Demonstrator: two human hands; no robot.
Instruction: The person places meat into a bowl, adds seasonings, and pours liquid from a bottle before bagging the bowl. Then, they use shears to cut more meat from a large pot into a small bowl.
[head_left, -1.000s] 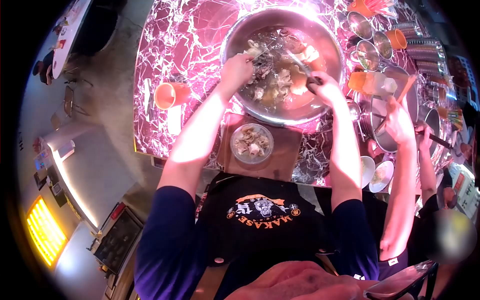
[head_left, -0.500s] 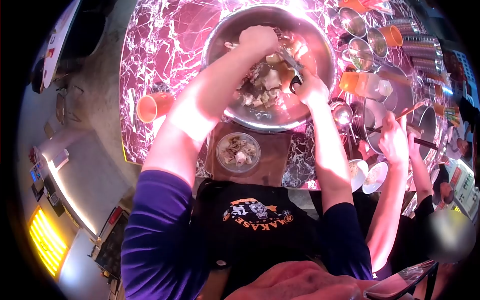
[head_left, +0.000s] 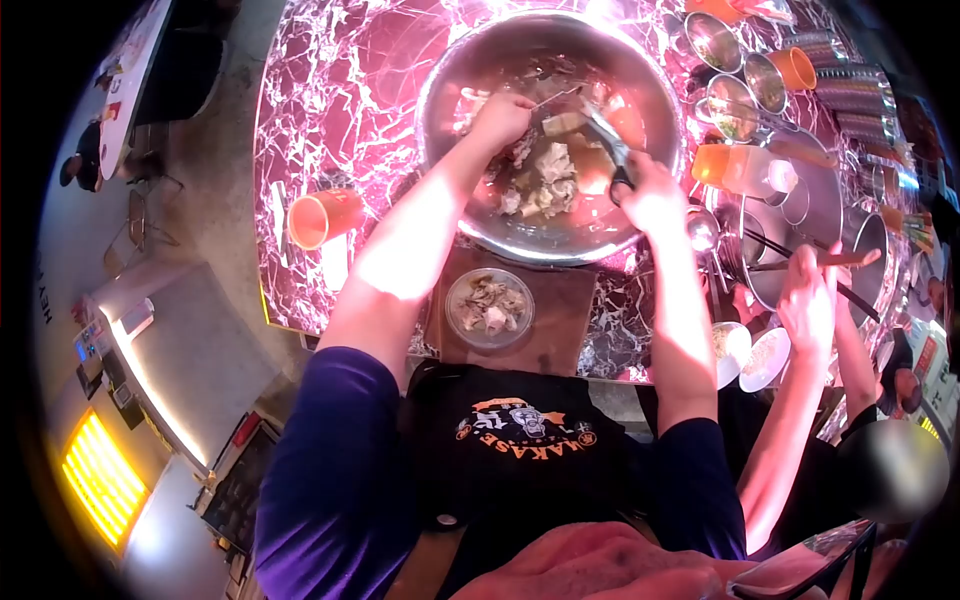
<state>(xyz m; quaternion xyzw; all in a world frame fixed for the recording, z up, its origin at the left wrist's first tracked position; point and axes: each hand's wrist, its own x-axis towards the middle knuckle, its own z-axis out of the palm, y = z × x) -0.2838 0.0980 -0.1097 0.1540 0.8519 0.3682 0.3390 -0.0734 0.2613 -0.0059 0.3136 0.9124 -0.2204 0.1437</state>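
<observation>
A large metal bowl [head_left: 455, 215] holds pale chopped pieces [head_left: 553, 182] in liquid. My left hand [head_left: 503, 120] is closed over the bowl's left side, with a thin, light strip [head_left: 556, 97] reaching out from its fingers; what the strip is I cannot make out. Over the right side, my right hand [head_left: 652, 192] grips scissors [head_left: 612, 148] by their dark handles, the blades pointing up and left into the bowl. A pale block [head_left: 565, 123] lies close to the blades. Just below the bowl stands a round clear tub [head_left: 490, 308] of similar pieces.
An orange cup [head_left: 312, 222] stands left of the bowl. On the right are a squeeze bottle [head_left: 745, 170], glass jars, a ladle [head_left: 702, 232], white bowls [head_left: 765, 358] and a pot [head_left: 868, 240]. There a co-worker's hand [head_left: 808, 300] holds a wooden-handled utensil [head_left: 850, 258].
My left hand has moved down and slightly left, away from the scissors. The scissors now show more plainly. The co-worker's hands have shifted down and right, and the whole view has moved slightly.
</observation>
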